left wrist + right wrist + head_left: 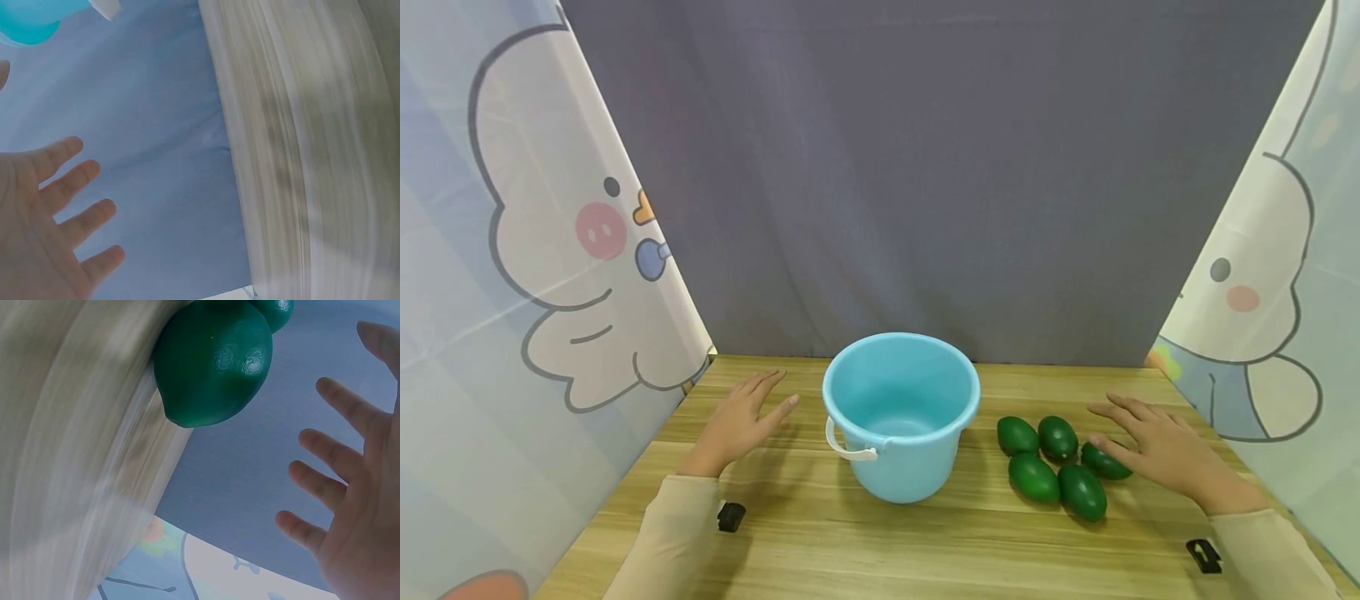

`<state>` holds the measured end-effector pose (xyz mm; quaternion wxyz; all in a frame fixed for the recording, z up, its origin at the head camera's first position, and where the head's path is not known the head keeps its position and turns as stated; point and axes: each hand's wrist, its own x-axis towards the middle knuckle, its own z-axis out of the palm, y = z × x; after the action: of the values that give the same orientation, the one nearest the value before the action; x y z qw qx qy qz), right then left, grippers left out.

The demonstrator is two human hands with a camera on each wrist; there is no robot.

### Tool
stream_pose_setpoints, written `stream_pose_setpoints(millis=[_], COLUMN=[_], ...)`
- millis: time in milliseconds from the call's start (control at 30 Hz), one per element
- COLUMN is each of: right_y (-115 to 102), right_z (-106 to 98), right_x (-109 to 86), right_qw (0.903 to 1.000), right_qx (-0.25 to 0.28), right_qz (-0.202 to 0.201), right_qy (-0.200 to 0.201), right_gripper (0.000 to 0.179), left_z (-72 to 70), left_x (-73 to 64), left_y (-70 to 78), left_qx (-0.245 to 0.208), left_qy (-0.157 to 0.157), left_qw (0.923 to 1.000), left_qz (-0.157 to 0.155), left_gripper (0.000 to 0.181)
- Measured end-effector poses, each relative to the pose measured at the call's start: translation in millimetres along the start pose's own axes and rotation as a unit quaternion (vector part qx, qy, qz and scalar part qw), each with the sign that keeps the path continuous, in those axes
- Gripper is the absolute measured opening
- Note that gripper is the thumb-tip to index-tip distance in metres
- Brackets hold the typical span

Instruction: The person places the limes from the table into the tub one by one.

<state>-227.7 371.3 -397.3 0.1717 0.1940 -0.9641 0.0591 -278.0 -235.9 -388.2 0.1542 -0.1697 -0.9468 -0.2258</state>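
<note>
A light blue bucket (901, 467) stands upright in the middle of the table, its white handle (850, 450) hanging down at the front left. Inside it, only the bare bottom shows. To its right lies a cluster of several glossy dark green, lime-like oval fruits (1033, 478). My left hand (737, 429) is left of the bucket, apart from it, fingers spread and holding nothing. Beside the rightmost fruit, my right hand (1172, 454) has its fingers extended and grips nothing. In the right wrist view, a fruit (212, 362) with a pointed end shows beyond the spread fingers.
The wooden table (820, 550) ends at a grey cloth (910, 183) behind the bucket. Printed curtains with cartoon figures (565, 183) hang on both sides. A small black device (731, 517) shows at the left wrist, another (1204, 556) at the right wrist.
</note>
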Motion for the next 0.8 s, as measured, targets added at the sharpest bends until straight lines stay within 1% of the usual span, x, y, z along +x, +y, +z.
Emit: stream_pose_setpoints(millis=[133,233,333,533,633,733,800], right_y=[-1,-3,-5,-7,-9,-10,-11], right_z=[1,2,3,6,6,5,4], right_x=[-0.1,-0.3,-0.5,-0.7,-0.6,-0.7,-0.8], right_qw=[0.9998,0.9993,0.9992,0.9991,0.9988,0.9986,0.9986], right_qx=[-0.004,-0.007,-0.004,0.012,0.014,0.015,0.015], right_qz=[-0.018,-0.033,-0.038,-0.039,-0.046,-0.050,-0.049], right_qy=[0.007,0.015,0.015,0.011,0.014,0.014,0.011], right_gripper=[0.055,0.054,0.053,0.051,0.051,0.051,0.051], left_z=[-1.7,-3.0,-4.2,-5.0,-5.0,-5.2,-5.5], left_x=[1.0,1.4,1.8,3.2,3.0,2.8,3.1], left_y=[4.9,9.4,14.4,22.6,24.8,27.2,29.6], left_qx=[-0.061,-0.111,-0.149,-0.210,-0.232,-0.246,-0.255], left_qy=[-0.018,-0.034,-0.045,-0.064,-0.069,-0.068,-0.065], left_qw=[0.9979,0.9930,0.9873,0.9743,0.9689,0.9649,0.9620], left_qz=[-0.011,-0.022,-0.033,-0.048,-0.053,-0.061,-0.071], left_gripper=[0.070,0.069,0.067,0.064,0.064,0.063,0.061])
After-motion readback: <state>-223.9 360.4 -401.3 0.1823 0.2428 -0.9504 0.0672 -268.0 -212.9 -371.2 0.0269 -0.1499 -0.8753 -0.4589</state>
